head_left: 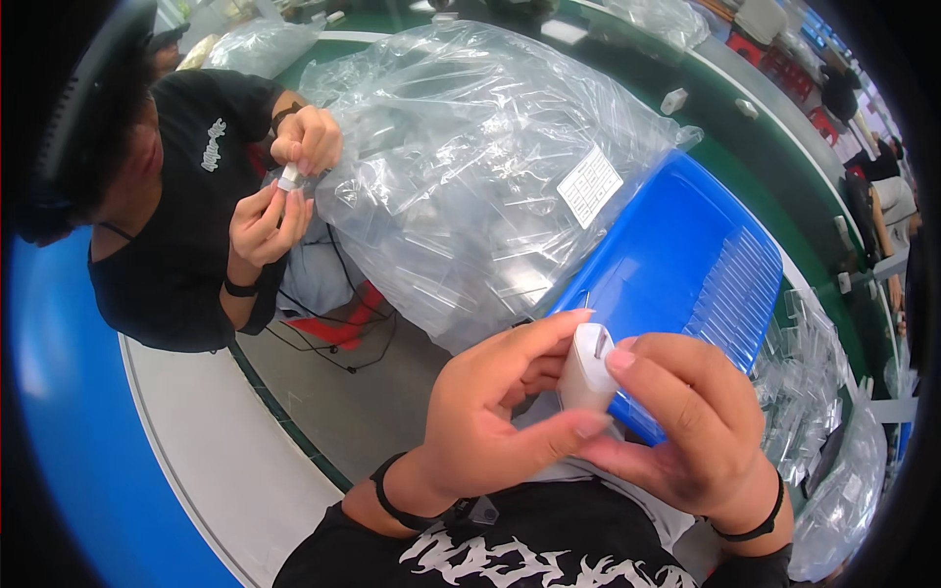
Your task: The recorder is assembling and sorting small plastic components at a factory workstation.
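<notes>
Between my two hands is a small white box (586,377), held upright over my lap with its top end facing me. My left hand (510,397) grips it from the left, thumb low on the near side and index finger at the top rim. The thumb and fingers of my right hand (691,412) close on its right side, one fingertip at the top edge by a dark slot or fold. Just beyond the box lies a blue plastic tray (676,235) with a ribbed right part.
A large clear plastic bag (441,147) with a white label (589,186) fills the space beyond my hands. To the left a co-worker (176,196) handles a small white piece (289,177). Clear plastic packaging (804,392) lies at the right. Small white pieces sit on the green conveyor (725,127).
</notes>
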`<state>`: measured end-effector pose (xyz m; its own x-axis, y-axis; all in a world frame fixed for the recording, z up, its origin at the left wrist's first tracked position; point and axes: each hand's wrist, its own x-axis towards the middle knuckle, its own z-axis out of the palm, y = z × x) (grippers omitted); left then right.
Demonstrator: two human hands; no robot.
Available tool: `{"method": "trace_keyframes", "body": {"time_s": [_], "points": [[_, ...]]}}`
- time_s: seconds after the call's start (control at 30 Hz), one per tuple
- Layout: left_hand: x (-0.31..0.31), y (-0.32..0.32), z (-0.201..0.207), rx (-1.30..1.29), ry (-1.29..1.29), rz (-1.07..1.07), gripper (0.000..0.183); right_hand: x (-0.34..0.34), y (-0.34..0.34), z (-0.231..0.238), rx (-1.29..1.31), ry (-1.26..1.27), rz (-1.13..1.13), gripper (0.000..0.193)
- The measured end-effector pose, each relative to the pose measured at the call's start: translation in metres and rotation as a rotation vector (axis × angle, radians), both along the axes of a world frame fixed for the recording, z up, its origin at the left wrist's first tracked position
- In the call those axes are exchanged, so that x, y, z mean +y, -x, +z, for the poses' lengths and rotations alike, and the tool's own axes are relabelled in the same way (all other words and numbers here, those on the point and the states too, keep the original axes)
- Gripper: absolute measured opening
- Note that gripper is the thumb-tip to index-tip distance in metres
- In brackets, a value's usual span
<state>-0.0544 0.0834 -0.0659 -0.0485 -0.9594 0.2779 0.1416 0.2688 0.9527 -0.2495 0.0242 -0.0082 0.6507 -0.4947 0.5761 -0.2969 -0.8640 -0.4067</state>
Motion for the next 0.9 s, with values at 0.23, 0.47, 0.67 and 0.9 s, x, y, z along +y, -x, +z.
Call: {"method": "trace_keyframes", "body": {"time_s": [0.23,0.47,0.67,0.9], "points": [[-0.002,0.009,0.004,0.555,-0.261,-0.173,0.066,-0.011,0.007,-0.011,-0.040,-0.237,0.010,0.061],[-0.006,0.000,-0.007,0.165,0.151,0.072,0.063,-0.017,0.013,-0.011,0.025,-0.181,0.036,0.061],[-0.011,-0.017,-0.009,-0.226,0.350,0.041,0.067,-0.014,0.011,-0.018,-0.109,-0.277,0.073,0.059],[-0.012,-0.013,-0.011,-0.160,0.317,-0.008,0.064,-0.022,0.015,-0.017,-0.058,-0.304,0.172,0.057]]}}
